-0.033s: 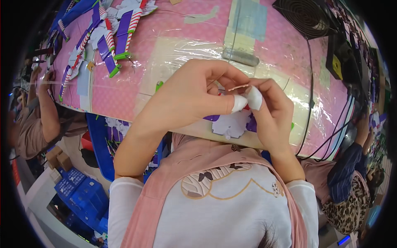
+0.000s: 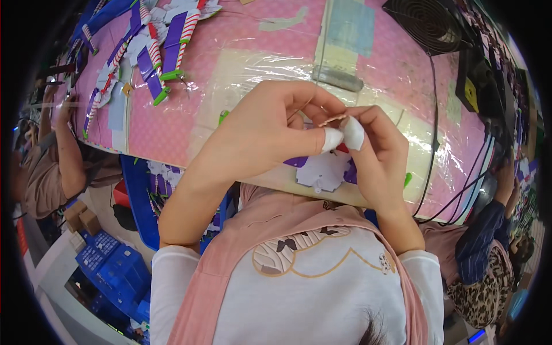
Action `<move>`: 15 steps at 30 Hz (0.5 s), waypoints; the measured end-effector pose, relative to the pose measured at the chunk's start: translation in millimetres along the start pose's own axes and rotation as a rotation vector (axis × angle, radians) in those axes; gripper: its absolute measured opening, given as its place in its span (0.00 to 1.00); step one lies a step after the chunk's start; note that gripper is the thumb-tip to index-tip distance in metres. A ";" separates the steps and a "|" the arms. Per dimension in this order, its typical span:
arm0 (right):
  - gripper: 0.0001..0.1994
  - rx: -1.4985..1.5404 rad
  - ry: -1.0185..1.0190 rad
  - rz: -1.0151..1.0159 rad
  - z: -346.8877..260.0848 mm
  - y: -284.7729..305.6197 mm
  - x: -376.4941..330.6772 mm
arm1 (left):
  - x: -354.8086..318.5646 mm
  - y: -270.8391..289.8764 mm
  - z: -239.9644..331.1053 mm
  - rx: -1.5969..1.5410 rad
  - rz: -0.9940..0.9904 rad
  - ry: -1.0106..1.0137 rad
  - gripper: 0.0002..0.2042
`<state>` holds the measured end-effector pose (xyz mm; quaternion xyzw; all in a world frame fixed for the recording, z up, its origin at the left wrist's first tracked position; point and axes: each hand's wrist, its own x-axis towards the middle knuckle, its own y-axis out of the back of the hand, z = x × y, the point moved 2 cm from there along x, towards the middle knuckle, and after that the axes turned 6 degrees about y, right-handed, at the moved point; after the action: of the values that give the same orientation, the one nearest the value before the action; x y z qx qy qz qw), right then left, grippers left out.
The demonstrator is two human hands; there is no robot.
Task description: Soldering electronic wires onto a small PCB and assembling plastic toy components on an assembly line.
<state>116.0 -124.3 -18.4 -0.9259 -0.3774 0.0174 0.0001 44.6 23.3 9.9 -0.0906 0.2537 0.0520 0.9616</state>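
Observation:
My left hand (image 2: 261, 129) and my right hand (image 2: 379, 152) meet above the near edge of the table, fingers pinched together. Between the fingertips runs a thin copper-coloured wire (image 2: 332, 121), twisted or bunched where it shows; its ends are partly hidden by the fingers. White coverings wrap both thumbs. Just beneath the hands lies a white, scallop-edged flat piece (image 2: 319, 174) with purple and red parts beside it, partly covered by my right hand. A green tip (image 2: 407, 180) sticks out to the right of my right wrist.
Several purple, white and green assemblies with red-striped tubes (image 2: 154, 54) lie at the far left. A black fan (image 2: 428, 26) stands at the far right, with a black cable (image 2: 432, 132) trailing nearer. Blue bin (image 2: 138, 198) sits below left. Other people work at both sides.
The table and its things have shifted very slightly in view. Both hands keep the same pinch on the wire.

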 end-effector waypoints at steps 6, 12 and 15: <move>0.07 0.000 0.037 -0.004 0.0 -6.6 2.2 | -9.5 4.6 -9.4 0.030 0.152 -0.030 0.12; 0.08 0.465 -0.138 0.066 -0.2 -9.9 -6.0 | -15.2 9.5 -31.5 0.201 0.501 -0.230 0.09; 0.08 0.077 -0.120 0.115 -8.5 -15.8 -10.4 | -19.0 -1.3 -26.5 0.168 0.553 -0.194 0.08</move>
<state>97.8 -120.1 -9.3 -0.9427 -0.3218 0.0876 0.0121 15.7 15.8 -3.2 0.0674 0.1789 0.2991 0.9349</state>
